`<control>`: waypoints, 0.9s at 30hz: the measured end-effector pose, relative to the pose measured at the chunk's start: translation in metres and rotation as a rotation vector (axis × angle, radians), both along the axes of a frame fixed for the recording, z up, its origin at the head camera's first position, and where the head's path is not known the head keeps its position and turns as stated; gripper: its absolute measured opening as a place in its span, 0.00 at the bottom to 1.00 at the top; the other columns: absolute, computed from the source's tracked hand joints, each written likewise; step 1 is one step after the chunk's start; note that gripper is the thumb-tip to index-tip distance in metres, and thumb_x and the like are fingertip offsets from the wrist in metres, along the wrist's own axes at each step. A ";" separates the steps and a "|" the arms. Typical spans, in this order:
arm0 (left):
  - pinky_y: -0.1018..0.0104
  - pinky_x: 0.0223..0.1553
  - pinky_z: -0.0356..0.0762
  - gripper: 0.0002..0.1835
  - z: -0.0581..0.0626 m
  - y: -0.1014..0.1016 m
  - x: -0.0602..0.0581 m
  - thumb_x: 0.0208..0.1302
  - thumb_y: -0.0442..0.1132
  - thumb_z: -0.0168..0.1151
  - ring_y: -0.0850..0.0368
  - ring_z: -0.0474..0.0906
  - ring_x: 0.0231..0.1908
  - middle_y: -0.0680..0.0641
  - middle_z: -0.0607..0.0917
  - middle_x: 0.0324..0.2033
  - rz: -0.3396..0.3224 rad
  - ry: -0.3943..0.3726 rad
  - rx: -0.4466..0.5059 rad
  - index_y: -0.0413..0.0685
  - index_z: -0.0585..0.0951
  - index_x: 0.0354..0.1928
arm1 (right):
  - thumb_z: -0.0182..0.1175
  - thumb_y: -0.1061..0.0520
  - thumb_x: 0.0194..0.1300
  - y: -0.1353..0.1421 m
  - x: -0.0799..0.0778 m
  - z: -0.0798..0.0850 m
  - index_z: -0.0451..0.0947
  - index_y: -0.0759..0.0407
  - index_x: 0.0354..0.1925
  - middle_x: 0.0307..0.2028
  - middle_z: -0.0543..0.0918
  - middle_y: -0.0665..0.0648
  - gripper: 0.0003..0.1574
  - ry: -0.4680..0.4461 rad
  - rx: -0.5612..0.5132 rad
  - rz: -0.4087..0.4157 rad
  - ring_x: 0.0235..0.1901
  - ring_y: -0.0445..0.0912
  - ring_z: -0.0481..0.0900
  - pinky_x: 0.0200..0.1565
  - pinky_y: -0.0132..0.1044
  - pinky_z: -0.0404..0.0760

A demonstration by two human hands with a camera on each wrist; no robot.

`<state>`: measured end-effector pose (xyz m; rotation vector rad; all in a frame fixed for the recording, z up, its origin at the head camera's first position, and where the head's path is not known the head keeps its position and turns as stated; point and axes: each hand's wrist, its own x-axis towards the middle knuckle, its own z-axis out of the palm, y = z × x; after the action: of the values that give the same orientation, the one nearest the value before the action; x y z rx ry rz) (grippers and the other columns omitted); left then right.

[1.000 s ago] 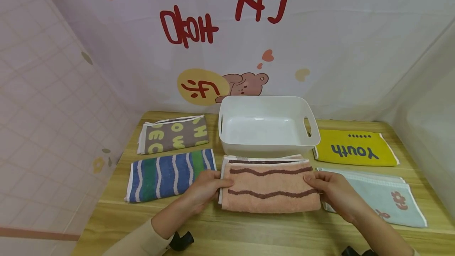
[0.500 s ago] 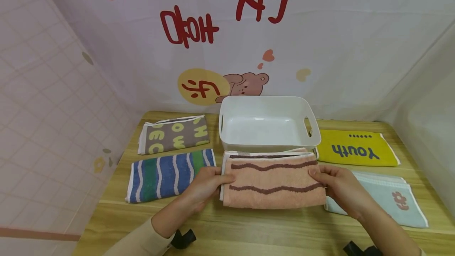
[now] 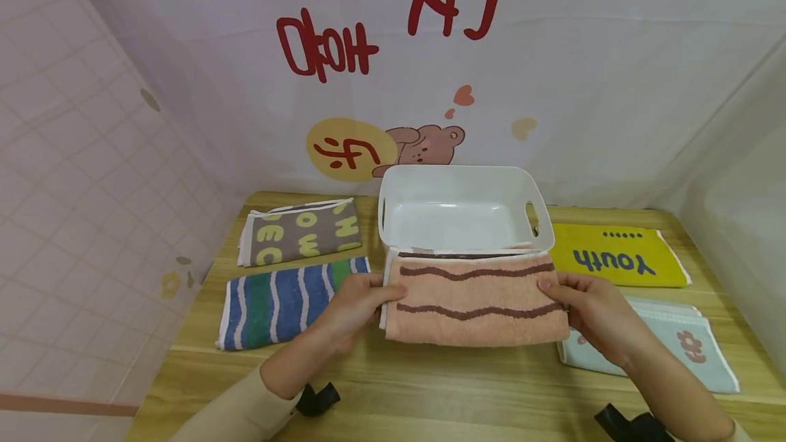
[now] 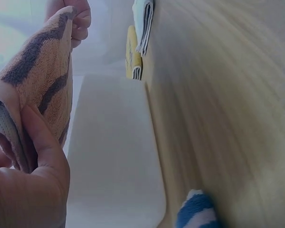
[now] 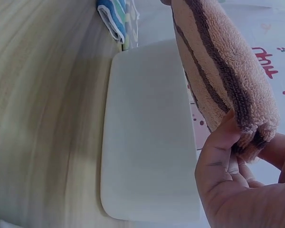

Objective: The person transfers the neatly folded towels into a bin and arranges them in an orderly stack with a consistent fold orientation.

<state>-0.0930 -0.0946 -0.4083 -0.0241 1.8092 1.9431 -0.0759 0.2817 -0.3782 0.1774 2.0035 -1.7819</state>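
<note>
A folded peach towel (image 3: 475,295) with brown wavy stripes is stretched between both hands, lifted off the table. My left hand (image 3: 356,302) pinches its left edge, thumb on the front face. At the opposite edge my right hand (image 3: 592,309) holds it the same way. In the head view the towel's top edge overlaps the near rim of a white plastic bin (image 3: 454,224), whose inside shows bare. Both wrist views show the towel (image 4: 50,76) raised beside the bin's outer wall (image 5: 147,133). Fingers behind the cloth are partly hidden.
Left of the bin lie a folded grey-brown towel with yellow letters (image 3: 303,232) and a blue-green striped towel (image 3: 276,305). On the right are a yellow "Youth" towel (image 3: 620,254) and a pale blue towel (image 3: 694,350). A printed cloth wall (image 3: 571,87) stands behind.
Both hands have raised the peach towel and carried it forward, toward the bin's near rim, with a slight drift right. The bin and the other towels stay put.
</note>
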 end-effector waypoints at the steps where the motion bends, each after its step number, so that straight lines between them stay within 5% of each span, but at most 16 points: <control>1: 0.61 0.46 0.85 0.19 0.001 0.000 -0.001 0.71 0.41 0.67 0.53 0.89 0.41 0.42 0.91 0.43 0.000 0.001 0.005 0.32 0.85 0.55 | 0.57 0.49 0.81 0.000 -0.001 0.001 0.77 0.65 0.60 0.46 0.87 0.54 0.23 0.002 -0.004 0.000 0.43 0.49 0.88 0.45 0.43 0.88; 11: 0.62 0.45 0.84 0.18 0.015 0.003 -0.016 0.72 0.42 0.67 0.53 0.88 0.41 0.43 0.91 0.42 -0.001 0.020 -0.003 0.35 0.85 0.55 | 0.57 0.51 0.81 0.004 -0.010 0.009 0.80 0.60 0.57 0.45 0.87 0.53 0.16 0.048 -0.058 -0.009 0.42 0.47 0.87 0.45 0.40 0.88; 15: 0.64 0.43 0.79 0.14 0.021 0.005 -0.023 0.71 0.42 0.67 0.59 0.79 0.30 0.50 0.87 0.31 0.013 0.022 -0.039 0.37 0.87 0.48 | 0.57 0.52 0.81 0.005 -0.015 0.013 0.83 0.55 0.54 0.45 0.87 0.52 0.12 0.060 -0.076 -0.032 0.41 0.47 0.88 0.44 0.39 0.88; 17: 0.64 0.47 0.77 0.13 0.024 0.006 -0.026 0.72 0.42 0.67 0.60 0.78 0.33 0.51 0.86 0.32 0.016 0.028 -0.043 0.38 0.87 0.47 | 0.57 0.53 0.81 0.005 -0.017 0.015 0.84 0.54 0.53 0.44 0.88 0.52 0.11 0.063 -0.090 -0.047 0.40 0.47 0.88 0.43 0.39 0.88; 18: 0.65 0.41 0.76 0.13 0.024 0.005 -0.028 0.72 0.42 0.67 0.61 0.74 0.28 0.52 0.82 0.27 0.018 0.030 -0.057 0.38 0.87 0.46 | 0.57 0.54 0.81 0.005 -0.019 0.017 0.84 0.54 0.52 0.44 0.88 0.52 0.11 0.067 -0.098 -0.049 0.39 0.47 0.88 0.43 0.39 0.88; 22: 0.64 0.48 0.80 0.17 0.027 0.005 -0.034 0.73 0.42 0.66 0.60 0.84 0.40 0.50 0.88 0.37 0.010 0.031 -0.030 0.37 0.86 0.54 | 0.57 0.53 0.81 0.005 -0.024 0.021 0.85 0.53 0.52 0.44 0.88 0.52 0.11 0.069 -0.107 -0.050 0.40 0.46 0.88 0.45 0.38 0.88; 24: 0.64 0.45 0.81 0.16 0.029 0.006 -0.038 0.73 0.43 0.66 0.59 0.84 0.36 0.49 0.87 0.33 0.010 0.038 -0.033 0.36 0.86 0.52 | 0.58 0.53 0.81 0.005 -0.026 0.023 0.84 0.53 0.53 0.44 0.88 0.52 0.11 0.069 -0.104 -0.052 0.40 0.46 0.88 0.46 0.38 0.88; 25: 0.63 0.51 0.80 0.16 0.030 0.007 -0.039 0.73 0.43 0.66 0.57 0.85 0.42 0.48 0.89 0.38 0.008 0.040 -0.021 0.36 0.86 0.51 | 0.58 0.52 0.81 0.005 -0.028 0.024 0.84 0.53 0.53 0.44 0.88 0.52 0.11 0.069 -0.103 -0.053 0.40 0.46 0.88 0.46 0.38 0.88; 27: 0.63 0.45 0.79 0.14 0.031 0.008 -0.042 0.72 0.43 0.67 0.58 0.81 0.35 0.49 0.86 0.32 0.017 0.053 -0.038 0.37 0.87 0.45 | 0.58 0.52 0.80 0.006 -0.030 0.026 0.84 0.53 0.53 0.44 0.88 0.52 0.11 0.070 -0.100 -0.055 0.40 0.46 0.88 0.46 0.38 0.88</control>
<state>-0.1351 -0.0867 -0.3770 -0.0010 1.8858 1.9379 -0.1057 0.2872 -0.3522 0.1411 1.9691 -1.9429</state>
